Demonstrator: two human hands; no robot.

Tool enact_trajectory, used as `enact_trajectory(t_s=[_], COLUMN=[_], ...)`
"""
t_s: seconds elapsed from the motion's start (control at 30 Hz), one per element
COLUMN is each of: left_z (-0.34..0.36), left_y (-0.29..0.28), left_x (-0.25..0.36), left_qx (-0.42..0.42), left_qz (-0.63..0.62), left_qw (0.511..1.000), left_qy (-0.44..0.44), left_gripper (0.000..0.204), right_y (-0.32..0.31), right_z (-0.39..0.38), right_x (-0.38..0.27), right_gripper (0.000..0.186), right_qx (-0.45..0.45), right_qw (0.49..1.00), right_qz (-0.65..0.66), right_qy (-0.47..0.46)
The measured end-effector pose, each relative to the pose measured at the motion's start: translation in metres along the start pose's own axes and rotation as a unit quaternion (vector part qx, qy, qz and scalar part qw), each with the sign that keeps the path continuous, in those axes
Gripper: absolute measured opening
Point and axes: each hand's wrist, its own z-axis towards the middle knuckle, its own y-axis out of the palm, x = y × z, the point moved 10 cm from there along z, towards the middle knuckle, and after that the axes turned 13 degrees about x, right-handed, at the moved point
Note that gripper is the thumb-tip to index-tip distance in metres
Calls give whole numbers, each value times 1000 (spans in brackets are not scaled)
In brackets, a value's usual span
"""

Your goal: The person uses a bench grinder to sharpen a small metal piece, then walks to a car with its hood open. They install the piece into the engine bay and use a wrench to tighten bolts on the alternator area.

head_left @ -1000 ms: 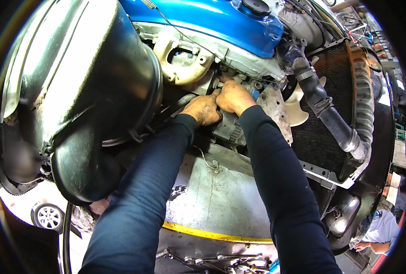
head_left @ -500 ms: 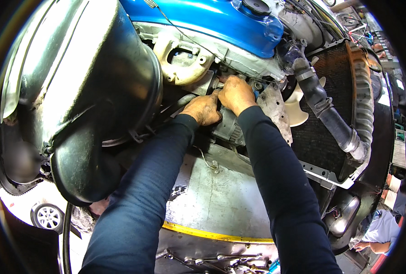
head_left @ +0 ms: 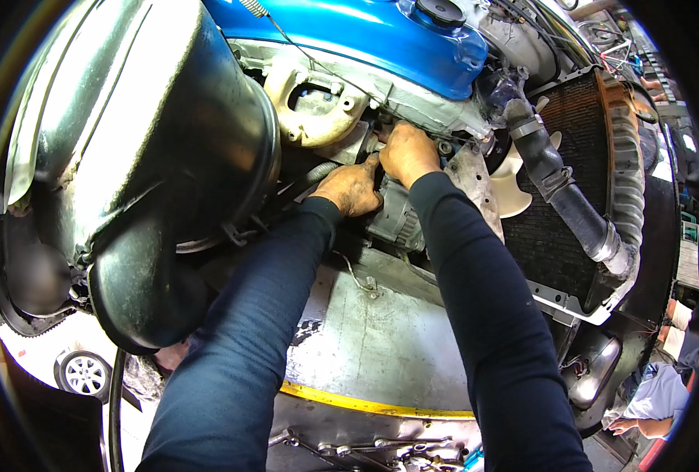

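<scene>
Both of my hands reach into the side of an engine, below its blue valve cover [head_left: 349,39]. My left hand [head_left: 351,190] is closed, its thumb up against my right hand. My right hand [head_left: 409,153] is curled with its fingers turned down into the gap. What the fingers of either hand grip is hidden. Just beneath them sits a ribbed metal alternator [head_left: 396,219]. Up and to the left is a cream-coloured exhaust manifold [head_left: 318,134]. A flat metal bracket [head_left: 473,185] stands to the right of my right hand.
A large dark air-cleaner canister [head_left: 208,134] fills the left side. On the right are a cream fan [head_left: 511,189], a radiator [head_left: 569,197] and a black hose [head_left: 552,169]. Wrenches [head_left: 365,448] lie beyond the yellow-edged panel [head_left: 381,346]. Another person's arm [head_left: 652,427] shows at lower right.
My right hand has shifted slightly to the right and its wrist has turned a little. My left hand stays almost where it was.
</scene>
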Motion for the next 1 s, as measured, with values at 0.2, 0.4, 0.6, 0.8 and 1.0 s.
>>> enact_trajectory(t_s=[0.2,0.4,0.6,0.8,1.0], left_z=[12,20,4,-2,-1], left_y=[20,25,6,-5,-4], left_x=[-7,-11,-4,4,2], left_qx=[5,40,13,0,1], left_qz=[13,-26,2,-7,-7], left_qw=[999,996,1000,1000,1000], left_qy=[44,70,14,-8,-7], left_gripper=[74,73,75,78,83], right_y=[19,29,29,2,26], right_z=[-25,-47,-14,6,8], right_x=[-16,-37,-34,0,-2], right_gripper=[34,37,32,30,32], right_qx=[-146,-253,-201,-37,-130], right_qw=[987,947,926,999,986], right_qz=[-44,-58,-203,-29,-85], right_qy=[-54,-190,-248,-7,-66])
